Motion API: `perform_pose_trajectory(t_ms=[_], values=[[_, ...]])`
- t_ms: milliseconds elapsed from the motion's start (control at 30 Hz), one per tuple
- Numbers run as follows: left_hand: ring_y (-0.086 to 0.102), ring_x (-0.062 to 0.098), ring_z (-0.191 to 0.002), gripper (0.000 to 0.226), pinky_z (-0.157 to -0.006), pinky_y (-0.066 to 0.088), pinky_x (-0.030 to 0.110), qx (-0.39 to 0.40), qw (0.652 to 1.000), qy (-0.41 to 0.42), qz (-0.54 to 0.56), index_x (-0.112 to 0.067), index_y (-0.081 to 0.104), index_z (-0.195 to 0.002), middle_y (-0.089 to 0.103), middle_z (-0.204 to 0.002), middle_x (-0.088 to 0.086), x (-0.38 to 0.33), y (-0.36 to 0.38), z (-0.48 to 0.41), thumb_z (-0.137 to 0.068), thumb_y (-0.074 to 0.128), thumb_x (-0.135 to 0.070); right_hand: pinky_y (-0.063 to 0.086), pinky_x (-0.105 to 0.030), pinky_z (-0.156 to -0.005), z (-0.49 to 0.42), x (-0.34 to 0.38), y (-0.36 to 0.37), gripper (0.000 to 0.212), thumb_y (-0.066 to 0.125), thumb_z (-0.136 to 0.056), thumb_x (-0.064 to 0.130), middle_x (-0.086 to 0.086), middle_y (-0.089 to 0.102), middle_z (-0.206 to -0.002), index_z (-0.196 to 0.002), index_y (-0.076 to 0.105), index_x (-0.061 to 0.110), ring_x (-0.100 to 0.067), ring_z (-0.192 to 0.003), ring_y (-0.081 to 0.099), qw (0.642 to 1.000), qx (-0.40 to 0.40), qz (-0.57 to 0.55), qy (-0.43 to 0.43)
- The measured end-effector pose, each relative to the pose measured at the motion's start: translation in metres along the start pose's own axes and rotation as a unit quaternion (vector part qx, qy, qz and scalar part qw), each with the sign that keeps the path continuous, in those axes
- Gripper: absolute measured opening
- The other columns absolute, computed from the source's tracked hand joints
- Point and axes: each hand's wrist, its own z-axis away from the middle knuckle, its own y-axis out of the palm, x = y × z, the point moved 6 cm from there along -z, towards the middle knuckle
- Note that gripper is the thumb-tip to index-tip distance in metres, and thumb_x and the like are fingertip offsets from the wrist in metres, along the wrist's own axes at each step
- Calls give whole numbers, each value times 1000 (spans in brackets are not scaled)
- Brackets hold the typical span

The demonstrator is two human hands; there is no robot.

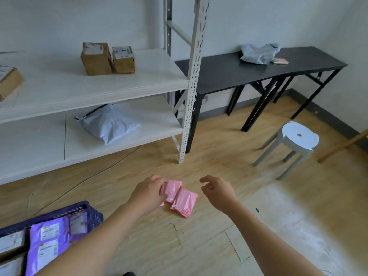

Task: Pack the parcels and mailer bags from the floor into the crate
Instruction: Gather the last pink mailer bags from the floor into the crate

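Head view: left hand [148,193] on the pink mailers, right hand [217,191] hovering beside them.

Two pink mailers [180,197] lie side by side and touching on the wood floor [199,246], and the left hand's fingers pinch the far corner of the left one. The right hand hangs just right of the pair, fingers loosely curled and apart, holding nothing. Down at lower left sits the blue crate [90,213], with purple mailers [49,242] lying inside. Beyond, the white shelf [59,90] carries brown boxes [107,58] up top and a grey bag [109,124] on the level below. A pale stool [296,140] stands off to the right.
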Motion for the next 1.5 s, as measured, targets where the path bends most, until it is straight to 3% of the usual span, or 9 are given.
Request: perform_pose_trajectory(t_ms=[333,467,733,933,1133,1267,1367,1433,1500], values=[[48,20,-124,53,-102,41,38,44,998,-30,-22,-28,36,-141,37,-147,-4,12,28,-77,-91,53,-37,41,-22,-72,-76,-40,11,33,47,-91,19,-1,70,-108,-122,58,24,-20,-101,61,998,46,-13,41],[46,20,-127,57,-103,40,34,42,998,-41,-1,-24,33,-144,38,-147,0,22,26,-126,-92,55,-32,44,-25,-85,-122,-53,8,34,48,-90,18,-1,68,-114,-122,58,24,-21,-107,59,996,59,-6,61],[43,20,-130,64,-102,37,31,35,993,-89,71,-28,35,-141,39,-145,-1,67,51,-224,-85,65,-27,45,-28,-88,-224,-84,46,35,48,-90,15,-3,66,-112,-124,56,22,-21,-105,59,991,102,-11,82],[30,22,-138,73,-109,32,41,49,981,-151,109,-22,33,-144,46,-142,1,133,131,-291,-82,69,-34,44,-28,-91,-294,-141,132,40,51,-91,17,-2,65,-117,-130,50,24,-21,-110,58,979,175,9,102],[48,23,-124,68,-90,40,28,87,959,-229,141,-21,36,-141,43,-142,4,197,255,-344,-82,69,-26,42,-28,-90,-359,-214,251,45,50,-92,17,-4,60,-126,-135,44,24,-23,-114,56,962,235,15,135],[43,23,-129,71,-99,40,32,100,944,-259,179,-18,34,-144,38,-144,7,229,345,-378,-83,70,-24,39,-24,-80,-391,-263,334,44,51,-92,15,-7,63,-118,-135,45,21,-23,-108,57,950,266,-3,163],[50,24,-121,65,-95,45,36,110,928,-290,205,-23,42,-136,45,-137,2,254,413,-400,-78,70,-32,38,-23,-73,-409,-304,393,43,51,-90,13,-5,64,-99,-132,49,21,-21,-90,55,937,277,-35,209],[52,21,-119,63,-96,45,35,109,919,-306,224,-23,48,-130,51,-132,-1,268,451,-412,-73,69,-39,39,-24,-69,-420,-328,427,42,53,-89,11,-5,62,-102,-130,52,19,-19,-80,52,928,280,-70,235],[55,21,-112,55,-86,44,28,112,908,-330,233,-17,49,-129,51,-128,1,280,490,-425,-80,67,-32,45,-27,-67,-431,-354,464,40,54,-88,8,-8,60,-107,-128,54,16,-19,-74,52,912,280,-115,277]])
